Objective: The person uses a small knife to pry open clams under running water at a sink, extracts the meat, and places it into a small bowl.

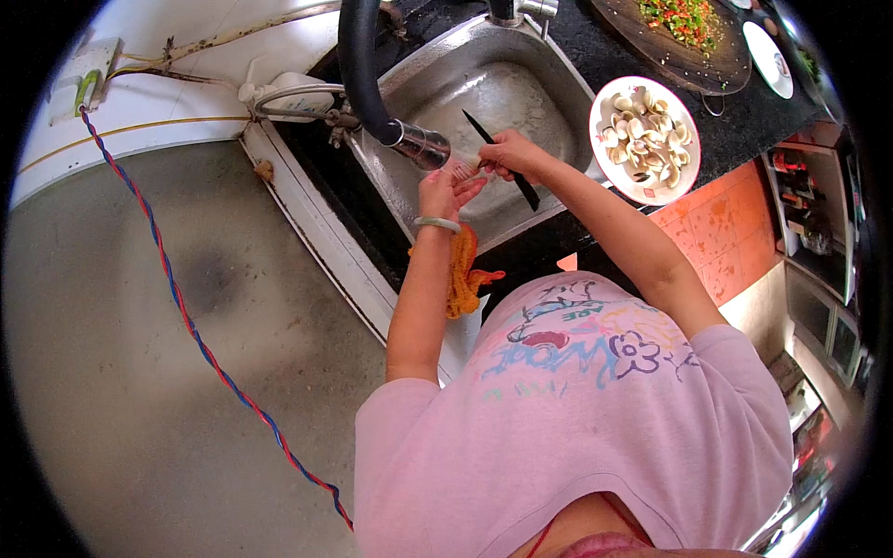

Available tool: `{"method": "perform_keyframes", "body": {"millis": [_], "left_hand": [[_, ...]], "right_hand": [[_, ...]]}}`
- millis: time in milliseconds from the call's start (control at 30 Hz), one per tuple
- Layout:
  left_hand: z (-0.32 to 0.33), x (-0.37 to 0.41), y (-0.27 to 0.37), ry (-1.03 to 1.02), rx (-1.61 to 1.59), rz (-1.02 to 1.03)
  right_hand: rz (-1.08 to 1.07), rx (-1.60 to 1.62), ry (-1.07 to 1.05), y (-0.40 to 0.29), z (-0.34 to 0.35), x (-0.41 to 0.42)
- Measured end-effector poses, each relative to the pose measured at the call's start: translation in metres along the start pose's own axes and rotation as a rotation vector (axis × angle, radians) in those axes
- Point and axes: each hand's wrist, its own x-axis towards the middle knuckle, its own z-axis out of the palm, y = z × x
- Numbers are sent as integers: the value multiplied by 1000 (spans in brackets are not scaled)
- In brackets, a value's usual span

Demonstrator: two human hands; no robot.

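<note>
My left hand (446, 192) is at the left side of the stainless steel sink (565, 132), palm turned up and fingers apart, just below the spray head of the black pull-down faucet (427, 145). Water runs from the spray head over its fingers. My right hand (515, 155) grips a slim black knife-like tool (526, 192) around its middle, its pointed end towards the back of the sink. The fingertips of both hands are close together; whether something small is between them, I cannot tell. Shallow water (513, 91) shows in the basin.
Right of the sink, a red-rimmed plate (598, 132) holds several clams (645, 136). Behind it, chopped vegetables (680, 21) lie on a round wooden board (628, 35). An orange cloth (462, 279) hangs at the sink's front. A twisted red-and-blue cord (188, 314) runs at left.
</note>
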Motion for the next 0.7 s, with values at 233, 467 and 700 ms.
{"method": "perform_keyframes", "body": {"millis": [233,467,700], "left_hand": [[-23,87,-72,33,1319,524],[-16,131,-119,-67,1863,541],[-11,123,-101,-185,1839,431]], "right_hand": [[-371,-734,440,-31,-32,-55],[-431,-935,854,-55,-115,-142],[-299,-885,938,-45,-157,-162]]}}
